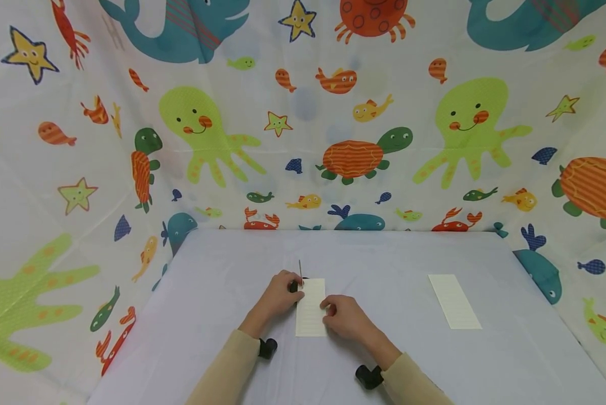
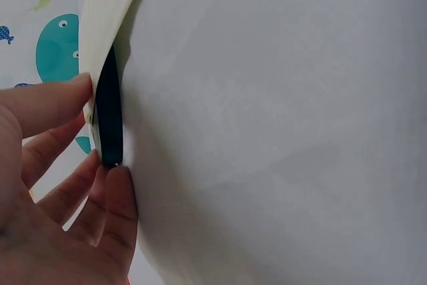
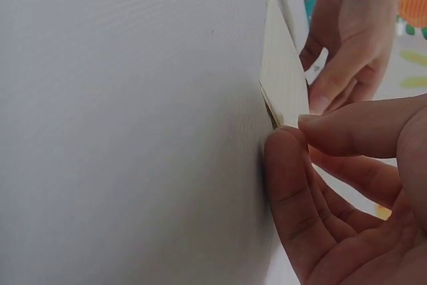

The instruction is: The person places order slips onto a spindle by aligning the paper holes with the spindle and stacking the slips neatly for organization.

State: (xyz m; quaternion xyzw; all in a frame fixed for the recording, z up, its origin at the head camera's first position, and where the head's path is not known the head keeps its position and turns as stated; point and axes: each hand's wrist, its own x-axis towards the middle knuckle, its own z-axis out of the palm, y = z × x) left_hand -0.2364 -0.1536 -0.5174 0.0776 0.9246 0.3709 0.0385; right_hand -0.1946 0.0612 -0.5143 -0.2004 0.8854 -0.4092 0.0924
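Observation:
A cream slip of lined paper (image 1: 310, 318) is between the two hands, over the white table. My left hand (image 1: 278, 295) pinches its upper left edge, thumb on the paper's face. Under that edge, against the left fingers, is a flat dark band (image 2: 110, 118), largely covered by the paper; its kind cannot be told. A thin dark pointed piece (image 1: 300, 270) sticks up by the left fingertips. My right hand (image 1: 347, 316) pinches the right edge between thumb and fingers. In the right wrist view, the paper (image 3: 283, 65) is seen nearly edge-on and appears tilted.
A second cream lined paper (image 1: 454, 301) lies flat on the right part of the white-covered table (image 1: 221, 259). A curtain (image 1: 292, 107) printed with sea animals stands behind the table and along its sides. Black devices (image 1: 368, 377) sit at both wrists.

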